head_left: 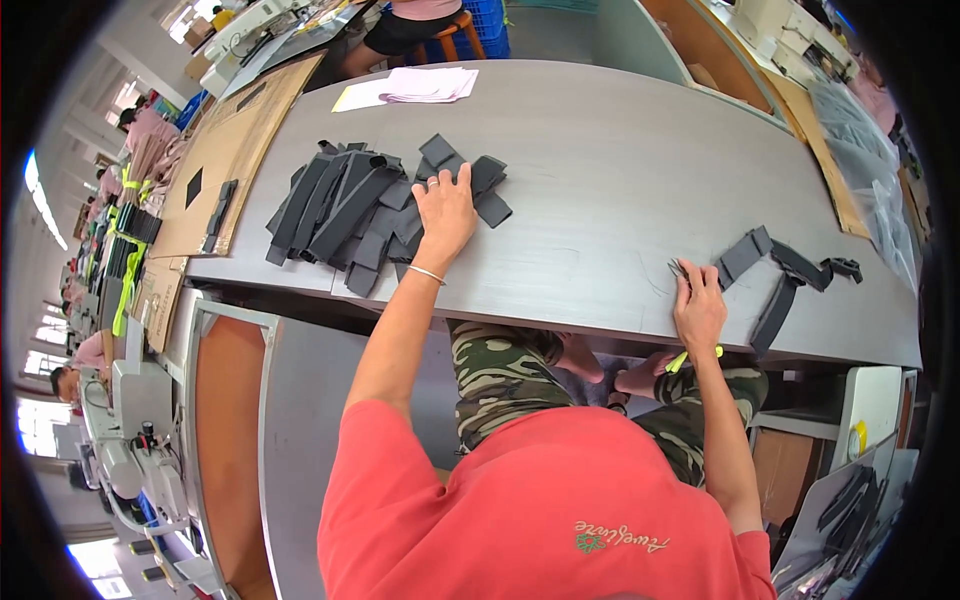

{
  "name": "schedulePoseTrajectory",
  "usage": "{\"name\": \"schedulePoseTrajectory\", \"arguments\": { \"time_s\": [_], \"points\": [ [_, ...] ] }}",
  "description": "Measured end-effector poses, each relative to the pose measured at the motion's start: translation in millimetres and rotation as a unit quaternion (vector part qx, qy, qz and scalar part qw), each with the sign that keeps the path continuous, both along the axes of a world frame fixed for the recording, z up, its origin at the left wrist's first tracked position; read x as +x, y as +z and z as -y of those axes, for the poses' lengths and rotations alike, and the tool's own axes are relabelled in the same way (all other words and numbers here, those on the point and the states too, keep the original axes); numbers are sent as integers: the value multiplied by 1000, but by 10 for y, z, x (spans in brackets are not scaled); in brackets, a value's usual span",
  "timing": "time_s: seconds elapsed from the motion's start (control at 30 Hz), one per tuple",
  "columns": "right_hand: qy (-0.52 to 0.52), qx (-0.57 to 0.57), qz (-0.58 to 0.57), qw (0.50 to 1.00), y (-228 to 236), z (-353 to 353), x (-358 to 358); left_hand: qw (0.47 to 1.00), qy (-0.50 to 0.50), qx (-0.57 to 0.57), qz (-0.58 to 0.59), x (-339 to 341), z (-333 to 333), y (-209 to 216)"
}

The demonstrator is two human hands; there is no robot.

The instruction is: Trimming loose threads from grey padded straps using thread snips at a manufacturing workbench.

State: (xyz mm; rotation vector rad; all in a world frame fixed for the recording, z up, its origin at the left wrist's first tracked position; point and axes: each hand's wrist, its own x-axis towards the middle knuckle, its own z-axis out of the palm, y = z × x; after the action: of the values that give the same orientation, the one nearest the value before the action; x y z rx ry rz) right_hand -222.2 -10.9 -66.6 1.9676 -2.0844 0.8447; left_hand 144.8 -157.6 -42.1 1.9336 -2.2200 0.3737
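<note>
My left hand [445,212] rests on a heap of dark grey fabric straps [345,205], its fingers apart on the short folded pieces at the heap's right side. My right hand [699,308] is near the table's front edge, thumb and fingers pinched together. Thin dark strands or tips show at those fingertips, too small to name. Just beyond the right hand lies a loose dark strap [745,258], with other bent straps [790,275] trailing to the right.
Pink and white paper sheets [410,88] lie toward the far side of the grey table [590,160]. Cardboard [215,185] borders the table on the left. Clear plastic sheeting [865,160] hangs at the right. Sewing machines [135,450] and other people are around.
</note>
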Motion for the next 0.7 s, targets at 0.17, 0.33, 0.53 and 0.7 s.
{"name": "schedulePoseTrajectory", "arguments": {
  "time_s": [0.17,0.33,0.53,0.7],
  "points": [
    [-3,-4,-5,1000,10,-19,-4,979,13,-50,-197,-165,-40,259],
    [11,-15,-1,1000,22,-13,43,938,110,-13,-328,-182,307,164],
    [4,-6,9,1000,26,-19,51,954,140,12,-264,-493,435,-125],
    [-2,-8,15,1000,27,-26,13,976,-3,28,-214,-725,235,-197]
  ]
}}
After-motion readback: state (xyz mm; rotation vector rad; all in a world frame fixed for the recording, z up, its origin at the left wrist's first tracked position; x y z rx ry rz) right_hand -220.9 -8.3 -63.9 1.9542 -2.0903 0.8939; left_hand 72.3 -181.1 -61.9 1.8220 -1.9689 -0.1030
